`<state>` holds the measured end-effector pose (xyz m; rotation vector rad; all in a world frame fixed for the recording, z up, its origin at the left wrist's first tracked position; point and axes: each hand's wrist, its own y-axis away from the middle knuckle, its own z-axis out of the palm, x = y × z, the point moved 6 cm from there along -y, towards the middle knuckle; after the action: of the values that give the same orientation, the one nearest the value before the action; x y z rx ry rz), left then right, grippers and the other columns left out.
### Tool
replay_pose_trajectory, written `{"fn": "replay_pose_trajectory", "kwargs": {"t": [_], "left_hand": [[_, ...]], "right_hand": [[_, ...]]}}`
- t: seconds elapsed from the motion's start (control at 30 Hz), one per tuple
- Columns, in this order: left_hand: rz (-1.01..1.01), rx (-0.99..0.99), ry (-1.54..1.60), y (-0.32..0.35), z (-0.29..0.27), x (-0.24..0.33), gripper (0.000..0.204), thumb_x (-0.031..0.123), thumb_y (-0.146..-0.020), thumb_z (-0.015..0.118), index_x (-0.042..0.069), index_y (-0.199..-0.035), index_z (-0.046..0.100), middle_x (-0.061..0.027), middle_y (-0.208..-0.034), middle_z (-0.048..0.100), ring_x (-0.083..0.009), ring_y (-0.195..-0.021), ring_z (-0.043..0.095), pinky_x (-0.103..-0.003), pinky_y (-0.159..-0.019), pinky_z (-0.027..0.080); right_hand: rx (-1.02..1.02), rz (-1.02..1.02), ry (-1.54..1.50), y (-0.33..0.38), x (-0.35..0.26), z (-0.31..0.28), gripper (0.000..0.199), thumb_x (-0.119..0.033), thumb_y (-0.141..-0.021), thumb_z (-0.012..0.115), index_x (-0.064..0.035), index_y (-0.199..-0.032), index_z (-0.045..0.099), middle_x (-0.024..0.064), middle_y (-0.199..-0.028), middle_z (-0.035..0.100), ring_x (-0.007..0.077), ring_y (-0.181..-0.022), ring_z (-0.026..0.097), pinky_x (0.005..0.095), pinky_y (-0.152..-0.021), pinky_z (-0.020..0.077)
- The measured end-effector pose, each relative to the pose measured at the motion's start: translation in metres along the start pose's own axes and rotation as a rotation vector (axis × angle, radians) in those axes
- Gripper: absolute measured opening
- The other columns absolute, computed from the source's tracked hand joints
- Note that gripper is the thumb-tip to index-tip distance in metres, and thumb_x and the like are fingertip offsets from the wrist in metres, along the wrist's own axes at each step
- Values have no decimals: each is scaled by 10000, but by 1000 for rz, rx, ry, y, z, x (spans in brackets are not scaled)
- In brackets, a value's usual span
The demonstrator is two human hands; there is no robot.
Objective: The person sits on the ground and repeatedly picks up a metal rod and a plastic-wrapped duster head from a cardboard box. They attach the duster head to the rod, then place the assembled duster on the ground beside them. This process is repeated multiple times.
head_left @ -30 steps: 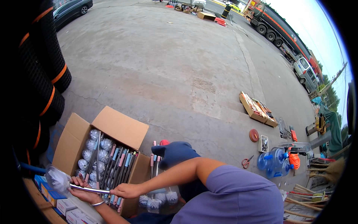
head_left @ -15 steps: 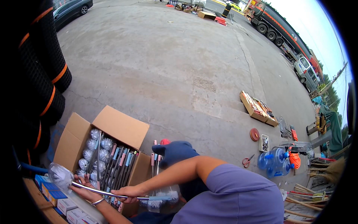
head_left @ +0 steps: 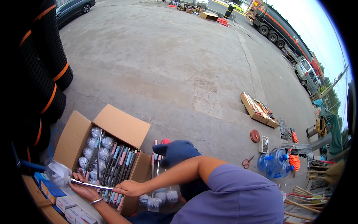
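In head view, grasping the chrome brush handle [head_left: 95,185] firmly with right hand [head_left: 128,188] and loosely, palm upward, with left hand [head_left: 85,191]. Holding its long axis slantwise between both grips, with plastic-wrapped white brush head [head_left: 59,174] just beyond left, the nearer hand.

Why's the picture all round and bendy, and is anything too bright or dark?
In the head view, the fisheye lens bends things near the black rim; in the head view too, the sky looks very pale, the black rolls partly sink into darkness, and the metal pole has a bright glint.
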<state>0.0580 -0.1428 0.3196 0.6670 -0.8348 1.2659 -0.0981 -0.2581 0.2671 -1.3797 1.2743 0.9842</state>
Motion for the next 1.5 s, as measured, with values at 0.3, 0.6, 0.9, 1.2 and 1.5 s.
{"fn": "replay_pose_trajectory", "kwargs": {"t": [0.3, 0.6, 0.9, 1.2, 1.5], "left_hand": [[26, -21, 465, 2, 17, 4, 292, 264, -960, 356, 3, -892, 467, -31, -744, 416, -91, -540, 376, -344, -872, 491], [117, 131, 341, 8, 6, 30, 354, 364, -964, 334, 68, -846, 486, -1, -722, 423, -95, -566, 384, -362, -797, 481], [96, 101, 333, 7, 10, 18, 377, 398, -976, 339, 66, -871, 483, 8, -702, 413, -88, -559, 379, -355, -771, 498], [215, 722, 234, 9, -113, 74, 460, 517, -955, 329, 106, -808, 471, 22, -585, 350, -78, -469, 301, -217, -411, 248], [194, 502, 341, 21, -109, 83, 536, 582, -920, 335, 106, -678, 385, 35, -506, 260, -72, -397, 193, -213, -347, 181]], "right_hand": [[-697, 778, -1041, 11, -29, 12, 574, -618, -927, 207, -139, -659, 373, -41, -486, 316, 58, -346, 283, 201, -310, 236], [-281, 309, 8, -2, -24, -1, 462, -375, -974, 351, -13, -718, 482, 137, -597, 495, 310, -588, 505, 418, -576, 395], [-620, 755, -780, 15, -25, 12, 528, -551, -952, 280, -106, -677, 351, -20, -534, 309, 94, -396, 304, 227, -359, 259], [-472, 109, 331, -30, -6, -54, 419, -408, -875, 583, 7, -933, 572, 107, -706, 573, 193, -613, 548, 348, -587, 466], [-467, 266, 130, -6, -14, -56, 422, -374, -911, 551, 47, -900, 587, 104, -693, 550, 150, -663, 491, 317, -625, 419]]}}
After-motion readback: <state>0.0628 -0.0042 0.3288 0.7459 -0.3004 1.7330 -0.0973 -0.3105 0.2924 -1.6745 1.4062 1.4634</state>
